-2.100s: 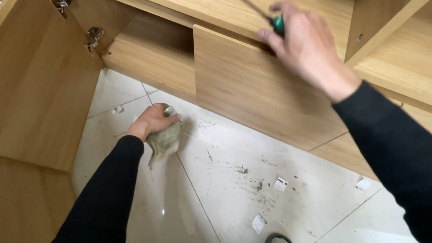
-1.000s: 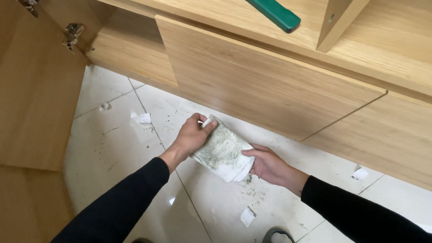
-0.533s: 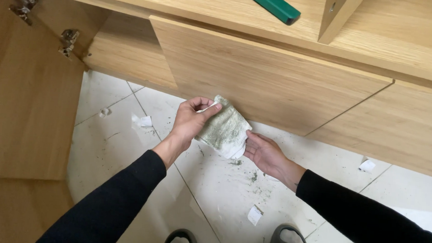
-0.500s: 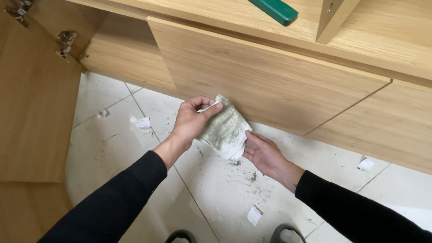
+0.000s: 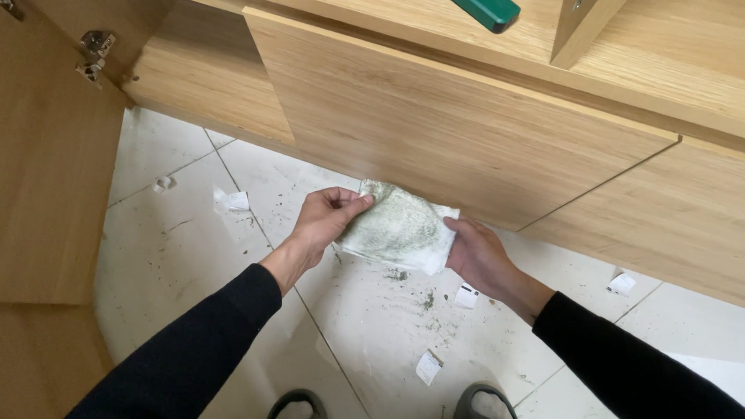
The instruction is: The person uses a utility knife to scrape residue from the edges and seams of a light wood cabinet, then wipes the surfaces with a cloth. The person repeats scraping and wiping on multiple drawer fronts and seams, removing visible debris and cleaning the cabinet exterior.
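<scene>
No packages, signs or screens; only small white paper labels lying on the tile floor (image 5: 161, 250): one with a dark mark (image 5: 467, 296), one rectangular near the shoes (image 5: 428, 367), one under the right cabinet (image 5: 621, 283), one at left (image 5: 237, 200).

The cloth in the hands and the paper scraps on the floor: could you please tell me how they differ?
The cloth is large, crumpled and stained greenish; the paper scraps are small, flat and white. The cloth is held above the floor between the left hand and right hand; the scraps lie scattered and untouched on the tiled floor. Both are pale.
</scene>
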